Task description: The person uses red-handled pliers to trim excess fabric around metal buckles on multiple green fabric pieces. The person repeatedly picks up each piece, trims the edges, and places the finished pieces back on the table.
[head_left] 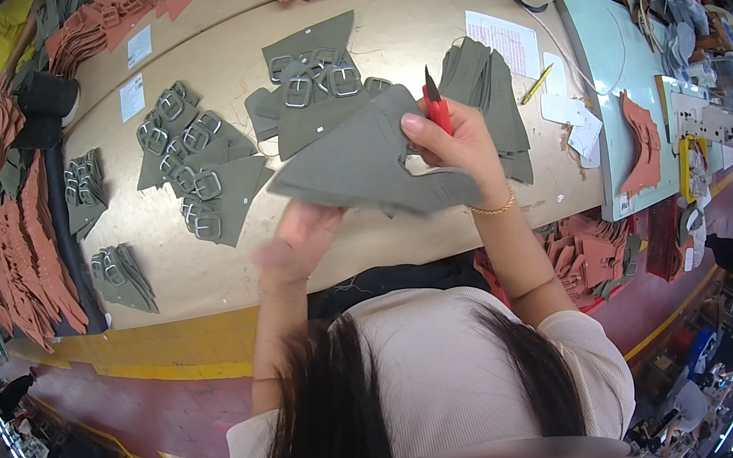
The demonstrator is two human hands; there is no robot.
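Left hand (298, 239) motion-blurred beneath grey piece (358, 169)

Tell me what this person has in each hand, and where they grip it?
The right hand pinches a grey-green cut piece at its right edge and also holds red snips by the handle. The left hand, blurred, supports the piece from beneath.

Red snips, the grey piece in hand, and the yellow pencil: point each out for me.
red snips (436, 107), head view, on the red handle.
grey piece (358, 166), head view, on its flat middle.
yellow pencil (536, 84), head view, mid-shaft.
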